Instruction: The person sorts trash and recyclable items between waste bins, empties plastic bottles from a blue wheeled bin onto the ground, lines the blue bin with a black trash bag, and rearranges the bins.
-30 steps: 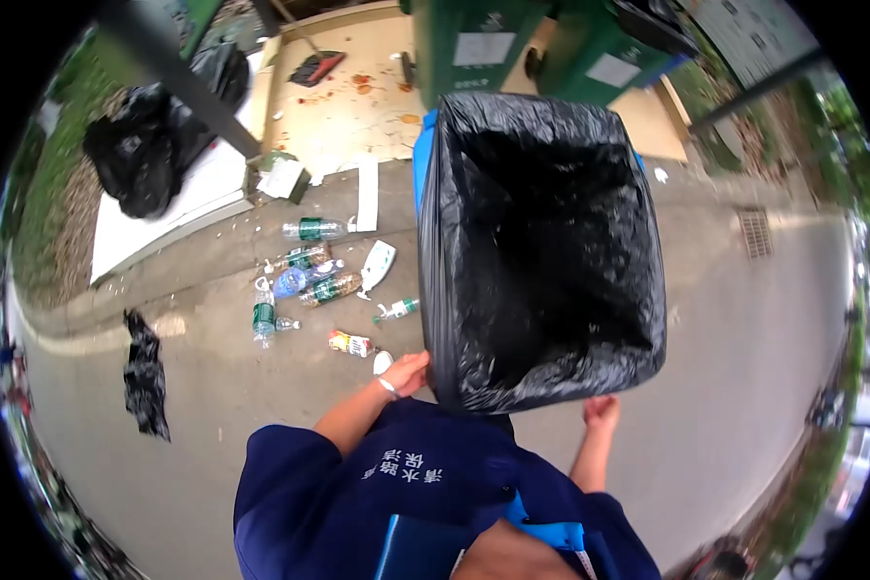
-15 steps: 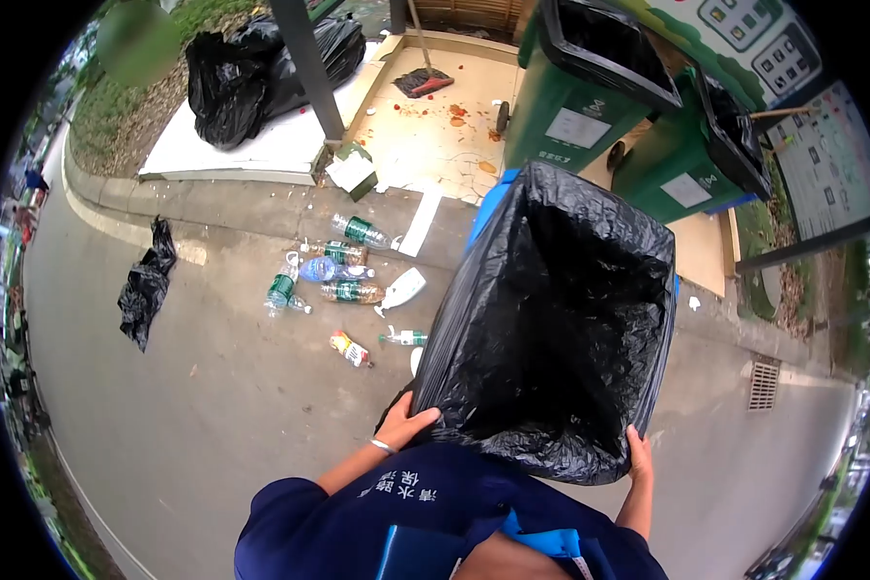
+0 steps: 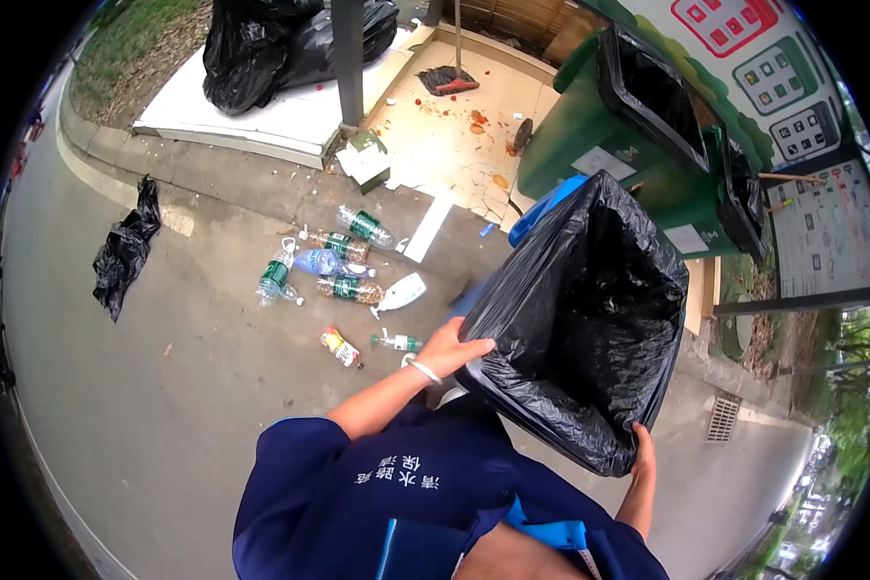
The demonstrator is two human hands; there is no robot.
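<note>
A blue bin lined with a black bag (image 3: pixel 590 319) stands tilted close in front of my body, its mouth toward me. My left hand (image 3: pixel 454 350) grips the near left part of its bag-covered rim, thumb on top. At the near right corner, my right hand (image 3: pixel 643 452) holds the rim, with part of the fingers hidden. Left of the bin lie several plastic bottles, among them a blue one (image 3: pixel 324 262) and a green-labelled one (image 3: pixel 276 275). A white spray bottle (image 3: pixel 402 292) and a red and yellow bottle (image 3: pixel 339 347) lie close by.
Two green bins (image 3: pixel 599 126) stand at the back right beside a sign board (image 3: pixel 773 68). Full black bags (image 3: pixel 246 58) sit on a white platform behind a post (image 3: pixel 349 68). A crumpled black bag (image 3: pixel 126 249) lies on the left. A mop (image 3: pixel 447 81) rests on the tiles.
The lined bin has tilted and turned, its near end swinging right. My right hand, below the rim a second ago, now holds its corner. My left hand has shifted along the rim. The view has turned.
</note>
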